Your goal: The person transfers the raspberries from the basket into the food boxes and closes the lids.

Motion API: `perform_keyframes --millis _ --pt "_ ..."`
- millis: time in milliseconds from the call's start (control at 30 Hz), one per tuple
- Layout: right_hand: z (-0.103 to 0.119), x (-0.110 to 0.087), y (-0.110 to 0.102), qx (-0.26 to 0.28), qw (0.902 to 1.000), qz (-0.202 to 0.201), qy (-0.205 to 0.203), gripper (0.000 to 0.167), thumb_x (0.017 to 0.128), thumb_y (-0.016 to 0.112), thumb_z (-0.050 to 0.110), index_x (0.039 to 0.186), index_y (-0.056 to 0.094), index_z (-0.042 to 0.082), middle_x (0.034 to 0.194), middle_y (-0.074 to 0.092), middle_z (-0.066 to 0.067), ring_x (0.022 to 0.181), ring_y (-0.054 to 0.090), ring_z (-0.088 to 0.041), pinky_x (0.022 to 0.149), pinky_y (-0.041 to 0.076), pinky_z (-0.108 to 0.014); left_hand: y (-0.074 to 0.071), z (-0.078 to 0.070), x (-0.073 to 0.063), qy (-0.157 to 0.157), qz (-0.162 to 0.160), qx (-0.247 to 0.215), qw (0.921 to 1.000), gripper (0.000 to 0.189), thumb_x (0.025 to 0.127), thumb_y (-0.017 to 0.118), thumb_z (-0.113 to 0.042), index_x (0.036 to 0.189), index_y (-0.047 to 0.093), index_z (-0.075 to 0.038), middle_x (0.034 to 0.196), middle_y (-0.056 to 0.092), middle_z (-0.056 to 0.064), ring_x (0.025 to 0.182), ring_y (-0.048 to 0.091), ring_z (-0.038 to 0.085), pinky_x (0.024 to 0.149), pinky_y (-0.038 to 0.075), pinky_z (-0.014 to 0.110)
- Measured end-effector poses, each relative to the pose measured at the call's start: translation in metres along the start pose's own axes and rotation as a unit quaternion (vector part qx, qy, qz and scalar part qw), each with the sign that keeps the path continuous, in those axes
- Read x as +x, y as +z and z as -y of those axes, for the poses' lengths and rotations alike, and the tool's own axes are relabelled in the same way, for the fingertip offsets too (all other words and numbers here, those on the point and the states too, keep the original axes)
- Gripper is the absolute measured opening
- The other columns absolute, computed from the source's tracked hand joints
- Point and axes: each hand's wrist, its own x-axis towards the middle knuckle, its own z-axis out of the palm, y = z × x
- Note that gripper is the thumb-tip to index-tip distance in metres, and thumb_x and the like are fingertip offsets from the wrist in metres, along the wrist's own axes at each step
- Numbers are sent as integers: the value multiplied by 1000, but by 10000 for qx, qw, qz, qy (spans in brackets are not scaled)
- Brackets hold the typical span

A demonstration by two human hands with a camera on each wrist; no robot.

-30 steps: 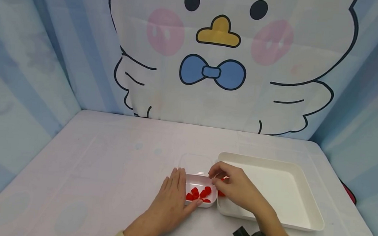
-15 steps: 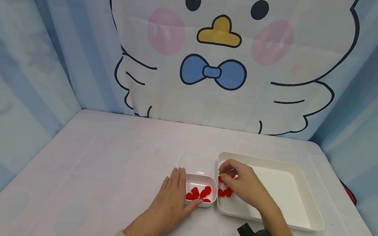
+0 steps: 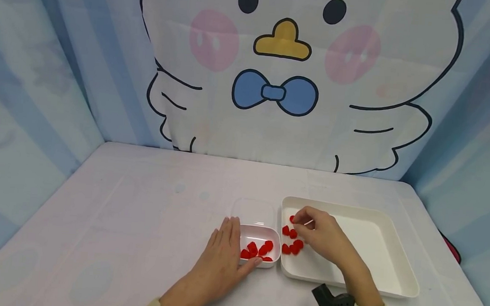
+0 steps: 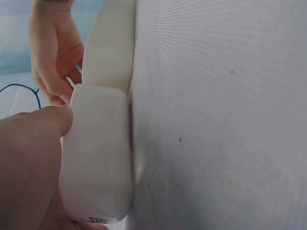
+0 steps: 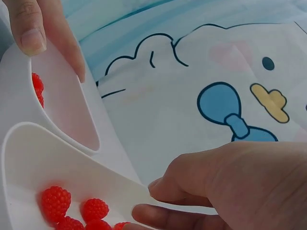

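My left hand [image 3: 220,262] lies against a small pinkish-white box [image 3: 250,233], straight fingers along its left side and thumb at the near rim. Several red raspberries [image 3: 252,247] lie inside. The box's clear lid [image 3: 253,212] is swung back. Over the left end of a white tray [image 3: 366,251], my right hand [image 3: 328,237] has its fingertips right at one raspberry [image 3: 292,219]. In the right wrist view, its thumb and index finger [image 5: 163,218] stand apart with nothing between them. Below them, several more raspberries [image 5: 55,203] lie in the tray.
The tray's left wall stands right beside the box on a pale tablecloth [image 3: 138,221]. A black wrist device [image 3: 333,301] sits at the right sleeve. Behind the table hangs a curtain with a cartoon face [image 3: 272,126].
My right hand has moved from the box's right rim rightward and back over the tray, uncovering raspberries there. The left hand, the box and its raspberries stay as they were.
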Motion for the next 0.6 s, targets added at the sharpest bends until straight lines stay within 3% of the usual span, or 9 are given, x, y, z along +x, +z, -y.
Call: perform_keyframes --millis 333,600 --pt "-7 3 0 -217 9995 62 224 13 91 65 11 103 65 6 99 68 -7 85 61 -18 75 59 -32 0 1 1 16 6 44 10000 101 89 56 -66 155 20 2 161 27 22 150 24 38 118 29 57" --pt "-11 4 3 -302 9979 423 375 14 90 64 10 103 65 5 97 66 -5 88 59 -18 78 57 -36 1 2 1 21 -3 30 10000 100 88 57 -65 154 22 2 160 29 22 150 25 38 118 29 57"
